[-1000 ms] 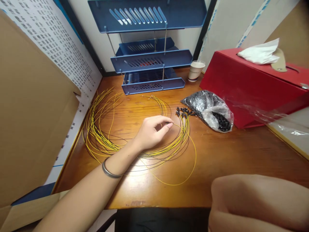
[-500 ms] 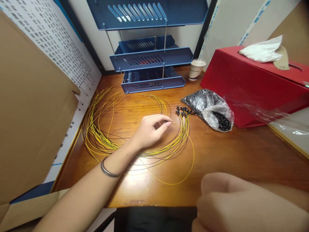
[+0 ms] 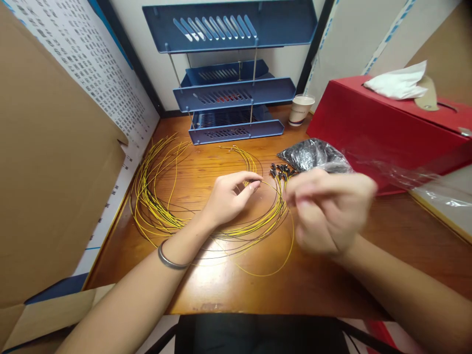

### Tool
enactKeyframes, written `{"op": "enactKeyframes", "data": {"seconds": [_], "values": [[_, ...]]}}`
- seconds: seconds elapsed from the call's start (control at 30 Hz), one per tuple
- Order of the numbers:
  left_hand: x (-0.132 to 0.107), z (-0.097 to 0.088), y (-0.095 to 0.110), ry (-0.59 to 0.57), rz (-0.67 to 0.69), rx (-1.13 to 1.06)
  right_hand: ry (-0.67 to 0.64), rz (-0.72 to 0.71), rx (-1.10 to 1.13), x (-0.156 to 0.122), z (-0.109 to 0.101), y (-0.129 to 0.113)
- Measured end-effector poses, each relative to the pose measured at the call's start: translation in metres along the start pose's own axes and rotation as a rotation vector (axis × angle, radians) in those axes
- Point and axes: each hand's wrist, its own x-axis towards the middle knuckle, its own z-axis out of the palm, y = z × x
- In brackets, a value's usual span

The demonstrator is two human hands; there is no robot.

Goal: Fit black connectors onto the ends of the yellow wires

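Observation:
My left hand [image 3: 230, 196] rests on the wooden desk [image 3: 332, 275], thumb and forefinger pinched on the end of a thin yellow wire [image 3: 273, 268] that loops off to the right. A large bundle of yellow wires [image 3: 151, 206] curves round the desk to its left. My right hand [image 3: 328, 209] hovers blurred above the desk just right of the left hand, fingers curled together; what they hold, if anything, is hidden. Behind it lie black connector ends [image 3: 280, 170] and a clear plastic bag of black parts [image 3: 311, 155].
A blue stacked letter tray [image 3: 236, 93] stands at the back, a paper cup [image 3: 300, 109] beside it. A red box [image 3: 383, 123] with a tissue on top fills the right. Cardboard [image 3: 47, 172] leans on the left. Clear plastic film [image 3: 435, 182] lies at far right.
My right hand rose from the bottom right edge and moved forward and left, close to the left hand. The left hand kept its pinch on the wire.

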Motion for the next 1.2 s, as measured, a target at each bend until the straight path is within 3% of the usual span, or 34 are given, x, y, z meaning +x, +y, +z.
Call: {"op": "enactKeyframes", "data": {"seconds": [0.13, 0.27, 0.37, 0.5, 0.73, 0.87, 1.03, 1.2], "values": [[-0.001, -0.002, 0.002, -0.014, 0.023, 0.027, 0.093, 0.016, -0.033, 0.006, 0.001, 0.044], [-0.002, -0.002, 0.002, -0.022, 0.056, 0.066, 0.024, 0.088, -0.149, 0.002, -0.005, 0.058], [-0.002, -0.001, 0.002, -0.024, 0.084, 0.074, -0.05, 0.065, -0.225, 0.0, -0.007, 0.062], [-0.001, 0.0, 0.004, -0.016, 0.13, 0.071, -0.176, 0.01, -0.321, -0.001, -0.006, 0.063], [-0.001, 0.001, 0.006, -0.017, 0.144, 0.052, -0.319, 0.244, -0.217, -0.001, -0.002, 0.042], [-0.001, 0.002, 0.006, 0.009, 0.121, 0.05, -0.293, 0.267, -0.212, -0.002, -0.001, 0.042], [-0.003, 0.005, 0.005, 0.101, -0.051, 0.016, -0.28, 0.255, -0.238, -0.002, -0.003, 0.045], [-0.004, 0.005, 0.005, 0.079, -0.036, -0.005, -0.286, 0.223, -0.252, -0.001, -0.003, 0.043]]}}
